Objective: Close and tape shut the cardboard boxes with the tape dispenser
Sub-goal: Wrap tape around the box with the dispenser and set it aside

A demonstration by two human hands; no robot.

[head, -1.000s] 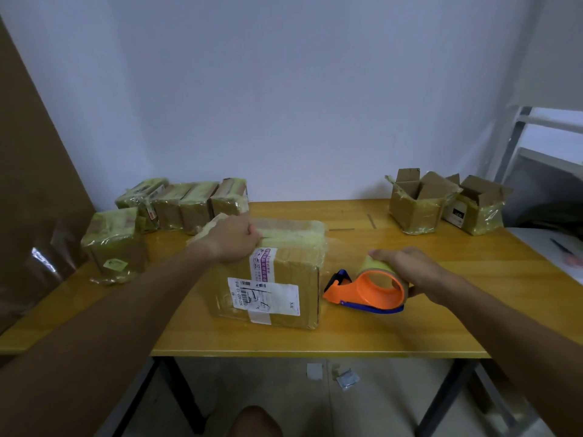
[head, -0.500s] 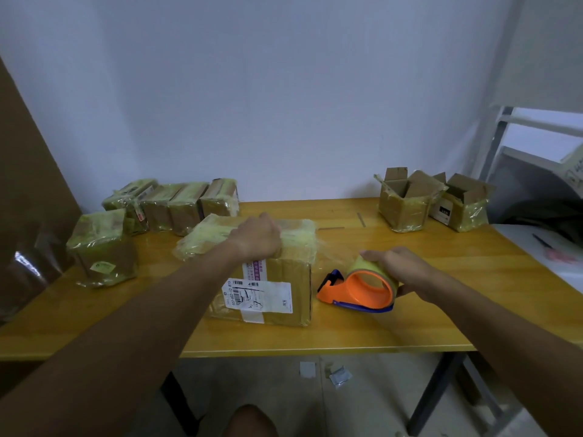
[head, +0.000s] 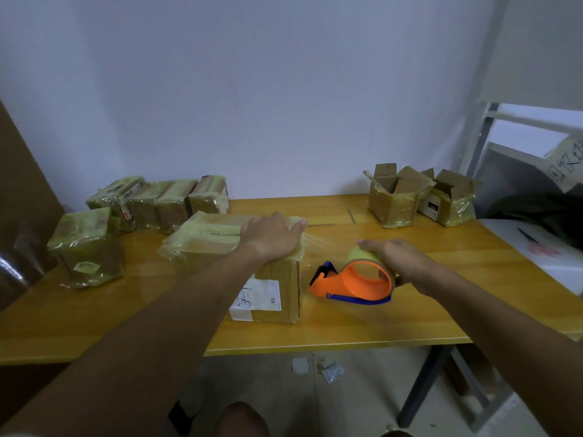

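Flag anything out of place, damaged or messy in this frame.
Scraps of paper litter the floor under the table. The two open boxes at the back right have ragged, torn tape on their flaps. Otherwise nothing stands out.

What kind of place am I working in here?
Probably a small parcel-packing room: taped boxes lined up along a wooden table, open boxes waiting at the far right, and a tape dispenser in use.
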